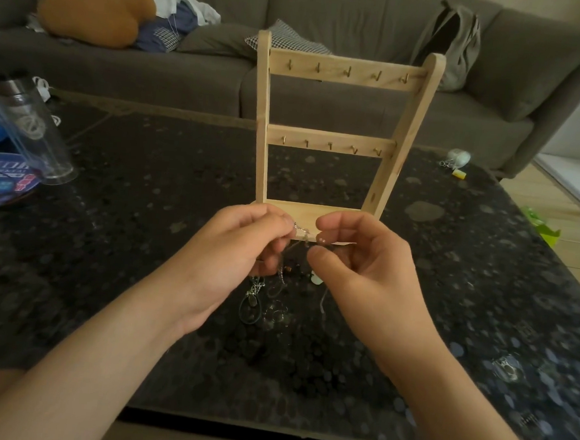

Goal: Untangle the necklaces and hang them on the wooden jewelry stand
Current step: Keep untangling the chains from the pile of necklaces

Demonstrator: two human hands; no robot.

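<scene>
- The dark speckled table point(142, 244) lay beneath my fingers.
- The wooden jewelry stand point(337, 70) stood upright just beyond my fingertips, its base tray right behind them.
- A clear tumbler point(30, 129) stood well off to the left of my fingers, with something pale inside that was too blurred to name.
- My left hand point(231, 257) was curled, its fingertips pinching a thin chain.
- My right hand point(364, 273) was curled too, thumb and forefinger nipping the same tangle.
- The necklaces point(283, 274) hung from my fingers, the rest heaped on the table directly below.

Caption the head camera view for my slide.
The left hand and right hand pinch tangled necklaces before the wooden jewelry stand.
</scene>
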